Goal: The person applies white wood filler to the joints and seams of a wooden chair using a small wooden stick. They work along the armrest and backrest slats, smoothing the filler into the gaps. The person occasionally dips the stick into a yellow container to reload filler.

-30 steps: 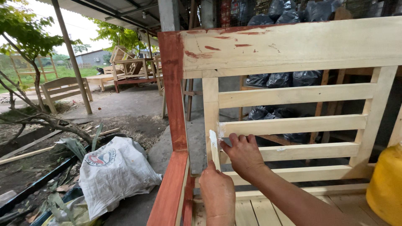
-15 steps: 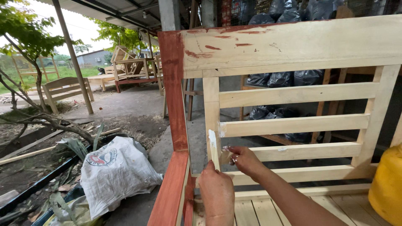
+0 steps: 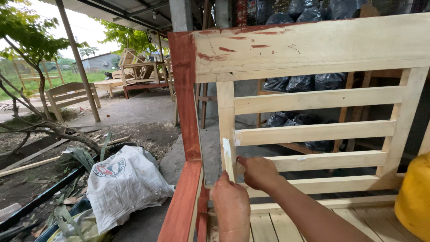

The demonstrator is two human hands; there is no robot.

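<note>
My left hand (image 3: pixel 231 208) is low in the view, closed around a small putty knife (image 3: pixel 227 157) whose pale blade, smeared with filler, stands upright against the vertical slat (image 3: pixel 225 107) of an unpainted wooden bench back (image 3: pixel 313 45). My right hand (image 3: pixel 259 172) is just right of the blade, fingers curled, one fingertip touching the slat beside the blade's edge where a horizontal slat (image 3: pixel 313 133) joins it. A red-stained post (image 3: pixel 186 94) and armrest (image 3: pixel 181 206) stand to the left of both hands.
A yellow container (image 3: pixel 414 197) sits on the bench seat at the right. A white sack (image 3: pixel 123 181) lies on the ground to the left among branches and planks. More wooden benches (image 3: pixel 67 95) stand farther back; black bags (image 3: pixel 295 83) are piled behind the bench back.
My right hand has curled its fingers and dropped slightly along the slat beside the blade. My left hand and the putty knife have barely moved.
</note>
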